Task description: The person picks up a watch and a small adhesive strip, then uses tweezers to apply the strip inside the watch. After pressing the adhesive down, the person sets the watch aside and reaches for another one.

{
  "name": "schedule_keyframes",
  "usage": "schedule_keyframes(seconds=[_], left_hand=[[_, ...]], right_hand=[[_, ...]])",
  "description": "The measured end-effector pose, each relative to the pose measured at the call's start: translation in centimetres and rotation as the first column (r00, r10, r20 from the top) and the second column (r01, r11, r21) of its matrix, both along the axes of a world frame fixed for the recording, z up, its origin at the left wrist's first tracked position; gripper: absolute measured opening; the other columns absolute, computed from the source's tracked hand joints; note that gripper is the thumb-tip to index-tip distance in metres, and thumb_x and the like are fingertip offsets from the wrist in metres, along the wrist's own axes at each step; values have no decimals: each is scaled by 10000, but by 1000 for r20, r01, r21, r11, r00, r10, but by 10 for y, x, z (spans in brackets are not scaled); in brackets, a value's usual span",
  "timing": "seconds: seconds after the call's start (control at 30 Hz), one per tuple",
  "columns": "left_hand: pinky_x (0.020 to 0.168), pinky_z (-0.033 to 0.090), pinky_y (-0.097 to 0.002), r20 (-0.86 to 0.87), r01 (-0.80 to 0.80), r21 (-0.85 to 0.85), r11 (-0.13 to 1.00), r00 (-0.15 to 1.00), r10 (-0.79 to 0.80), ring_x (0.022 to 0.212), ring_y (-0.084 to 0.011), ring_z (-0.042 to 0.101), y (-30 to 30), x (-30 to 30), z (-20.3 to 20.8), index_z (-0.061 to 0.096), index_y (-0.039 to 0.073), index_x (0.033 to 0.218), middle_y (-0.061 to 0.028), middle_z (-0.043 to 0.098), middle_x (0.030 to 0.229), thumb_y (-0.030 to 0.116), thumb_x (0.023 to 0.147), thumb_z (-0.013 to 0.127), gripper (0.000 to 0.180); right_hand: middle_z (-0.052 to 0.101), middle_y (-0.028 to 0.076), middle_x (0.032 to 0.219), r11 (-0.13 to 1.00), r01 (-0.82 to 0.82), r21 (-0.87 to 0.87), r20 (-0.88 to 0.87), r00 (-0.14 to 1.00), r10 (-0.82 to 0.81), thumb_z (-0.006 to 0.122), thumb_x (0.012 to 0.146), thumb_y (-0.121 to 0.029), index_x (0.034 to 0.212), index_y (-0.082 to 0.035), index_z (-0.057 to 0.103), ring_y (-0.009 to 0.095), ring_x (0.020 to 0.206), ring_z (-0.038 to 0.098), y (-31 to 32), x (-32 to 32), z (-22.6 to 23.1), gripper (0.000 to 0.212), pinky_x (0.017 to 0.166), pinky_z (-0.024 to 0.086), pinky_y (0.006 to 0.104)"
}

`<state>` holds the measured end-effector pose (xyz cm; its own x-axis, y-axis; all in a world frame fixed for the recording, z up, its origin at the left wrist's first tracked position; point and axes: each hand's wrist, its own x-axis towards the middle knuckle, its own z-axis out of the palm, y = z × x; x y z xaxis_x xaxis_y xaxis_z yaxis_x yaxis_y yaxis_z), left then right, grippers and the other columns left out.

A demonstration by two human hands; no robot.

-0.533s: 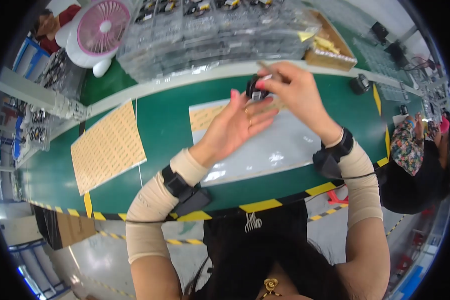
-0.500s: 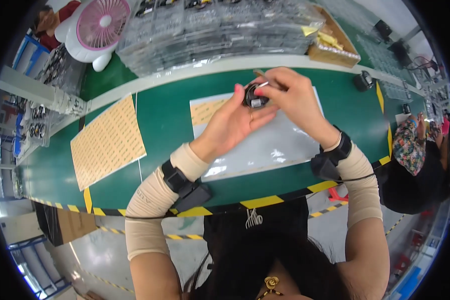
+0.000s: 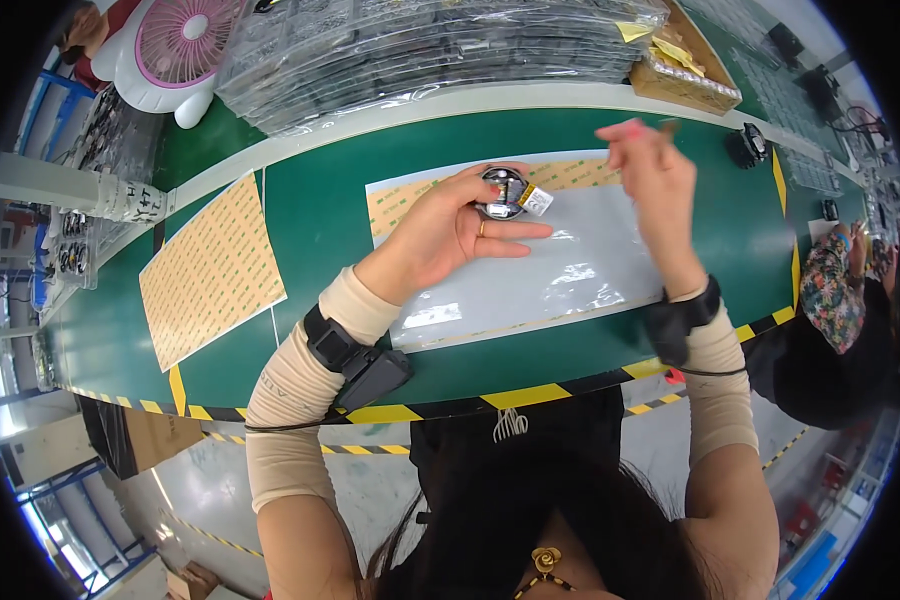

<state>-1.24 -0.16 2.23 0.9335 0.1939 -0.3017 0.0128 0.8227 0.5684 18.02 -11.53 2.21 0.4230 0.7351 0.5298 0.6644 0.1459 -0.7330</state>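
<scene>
Left hand (image 3: pixel 440 230): my thumb and the fingers behind it hold a round black device (image 3: pixel 502 190), open side facing up, with metallic parts visible inside. Two other fingers stretch out to the right, apart from it. A small silver piece with a yellow end (image 3: pixel 536 201) sticks out at the device's right side. The device sits over the far part of a glossy grey sheet (image 3: pixel 530 280), left of its middle; a tan label strip runs along that sheet's far edge.

Right hand (image 3: pixel 660 190): raised over the sheet's far right corner, well apart from the device. Fingers bent inward, blurred; a brownish bit shows beside them, and I cannot tell whether they grip it.

Surroundings: a tan label sheet (image 3: pixel 213 275) lies on the green table (image 3: pixel 320 230) to the left. Stacked clear trays (image 3: pixel 420 70) stand at the far side, a cardboard box (image 3: pixel 685 88) just right of them. A second black device (image 3: pixel 746 147) rests far right.
</scene>
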Motion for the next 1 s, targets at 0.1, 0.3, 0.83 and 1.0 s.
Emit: schedule_keyframes(seconds=[0.1, 0.3, 0.83, 1.0], left_hand=[[789, 529, -355, -215, 0, 307, 952, 974, 70, 882, -289, 616, 0, 4, 10, 418, 21, 1189, -176, 530, 1129, 116, 881, 345, 331], [789, 530, -348, -187, -160, 488, 858, 941, 282, 897, -302, 607, 1, 4, 12, 437, 3, 1134, -230, 514, 1139, 106, 889, 350, 280], [939, 441, -398, -38, -520, 218, 826, 841, 540, 1073, -337, 514, -6, 12, -14, 376, -56, 1122, -254, 477, 1146, 144, 940, 297, 281], [911, 451, -405, -27, -478, 186, 858, 871, 491, 1043, -308, 529, -1, 11, -13, 358, -43, 1132, -208, 509, 1088, 169, 945, 264, 298]], right_hand=[[590, 68, 753, 994, -74, -80, -595, 803, 13, 504, 901, -195, 782, 31, 619, 112, 595, 522, -8, 23, 11, 280, 457, 374, 204], [611, 138, 839, 937, -312, -160, -794, 605, 66, 513, 897, -190, 840, 45, 605, 160, 646, 581, -12, 20, -1, 259, 548, 474, 228], [614, 156, 918, 915, -386, -115, -751, 637, 174, 537, 867, -84, 947, 58, 594, 218, 782, 632, -2, -16, -18, 173, 677, 535, 273], [611, 169, 933, 875, -475, -87, -766, 593, 246, 518, 877, -84, 968, 58, 592, 227, 782, 632, -7, -15, -10, 184, 686, 532, 274]])
